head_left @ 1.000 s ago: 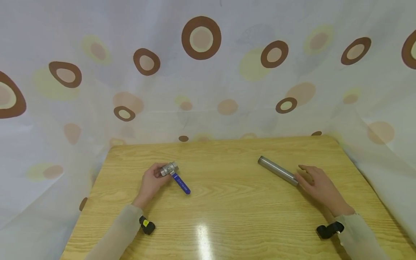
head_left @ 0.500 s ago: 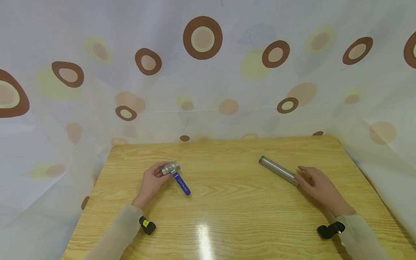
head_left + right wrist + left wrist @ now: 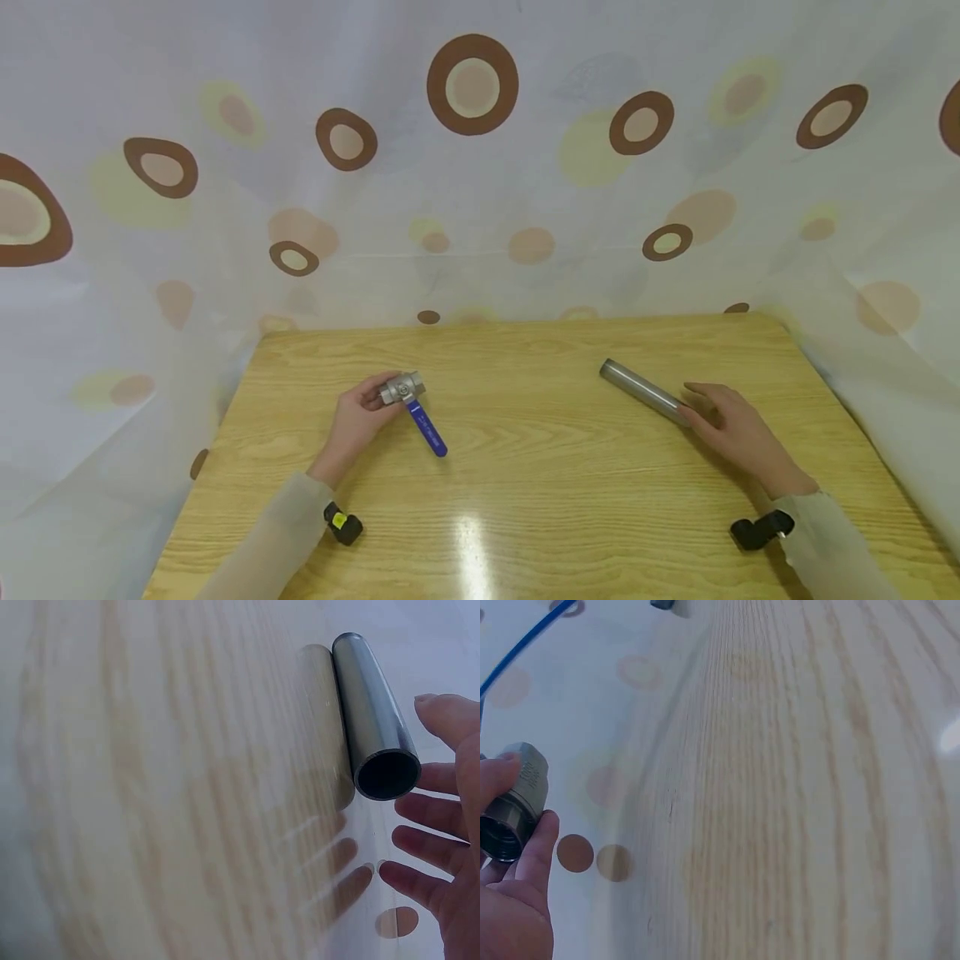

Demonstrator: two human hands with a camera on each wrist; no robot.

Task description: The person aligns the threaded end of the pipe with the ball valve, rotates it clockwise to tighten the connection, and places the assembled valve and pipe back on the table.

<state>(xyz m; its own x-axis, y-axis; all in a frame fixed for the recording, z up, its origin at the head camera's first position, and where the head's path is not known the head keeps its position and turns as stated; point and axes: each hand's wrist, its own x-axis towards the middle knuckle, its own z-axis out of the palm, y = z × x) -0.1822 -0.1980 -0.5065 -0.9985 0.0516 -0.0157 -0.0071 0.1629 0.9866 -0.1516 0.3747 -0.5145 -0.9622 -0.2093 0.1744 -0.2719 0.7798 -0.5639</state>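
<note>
On the left in the head view, my left hand [image 3: 356,421] holds a metal ball valve [image 3: 403,389] by one end, between thumb and fingers. The valve's blue lever handle [image 3: 427,429] slants toward the front right. The left wrist view shows the thumb on the valve body [image 3: 529,776] and its threaded opening facing the camera. At the right lies a plain steel tube [image 3: 639,388] on the table. My right hand [image 3: 738,437] is beside the tube's near end, thumb and fingers spread. The right wrist view has the thumb apart from the tube [image 3: 375,712]; whether a finger touches it is unclear.
The wood-grain table [image 3: 525,483] runs back to a white curtain [image 3: 465,192] with brown and yellow circles, which also hangs along both sides. Each wrist wears a small black camera, one on the left [image 3: 343,525] and one on the right [image 3: 762,531].
My left hand and the ball valve have shifted slightly to the right, and the valve has turned a little. The head view has drifted slightly. The right hand and tube stay nearly still.
</note>
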